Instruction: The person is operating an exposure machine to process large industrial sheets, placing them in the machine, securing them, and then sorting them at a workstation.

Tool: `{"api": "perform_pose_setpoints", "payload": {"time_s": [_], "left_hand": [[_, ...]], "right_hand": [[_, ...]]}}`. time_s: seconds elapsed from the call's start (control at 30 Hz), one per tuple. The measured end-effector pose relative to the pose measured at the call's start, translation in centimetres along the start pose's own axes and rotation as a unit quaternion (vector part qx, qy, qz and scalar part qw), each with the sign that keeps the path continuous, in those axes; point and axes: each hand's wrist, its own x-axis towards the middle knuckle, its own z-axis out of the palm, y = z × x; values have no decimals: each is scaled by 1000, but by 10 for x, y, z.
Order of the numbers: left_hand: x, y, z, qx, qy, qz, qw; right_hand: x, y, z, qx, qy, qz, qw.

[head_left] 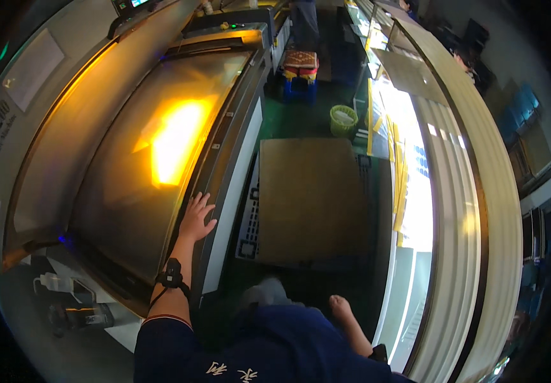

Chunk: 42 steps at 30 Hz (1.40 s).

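Observation:
My left hand rests with spread fingers on the dark right-hand rim of a long machine, holding nothing. Beside that hand lies the machine's wide glass-like bed, lit by a bright yellow-orange glare. A black device is strapped round my left wrist. My right hand hangs low at my right side with its fingers curled in; nothing shows in it. It touches no surface that I can see, and the lit table is the nearest thing on that side.
A brown board or mat lies on the green floor of the aisle ahead. Farther up stand a green basket and a blue stool with a patterned cushion. A person's legs show at the far end. Long pale ribbed panels run along the right.

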Motion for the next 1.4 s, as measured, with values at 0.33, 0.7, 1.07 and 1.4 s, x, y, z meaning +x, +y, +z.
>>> {"api": "perform_pose_setpoints", "payload": {"time_s": [0.33,0.7,1.07,1.4], "left_hand": [[4,5,-6,-23,-6,-11,1000],[10,-1,-4,-26,0,2,1000],[10,-3,-3,-22,-10,2,1000],[0,-10,1,-40,36,6,998]], "right_hand": [[46,-12,6,2,-88,23,996],[177,-66,-14,-186,-171,-117,960],[107,-13,14,-114,-206,8,972],[3,35,32,-188,-215,71,956]]}}
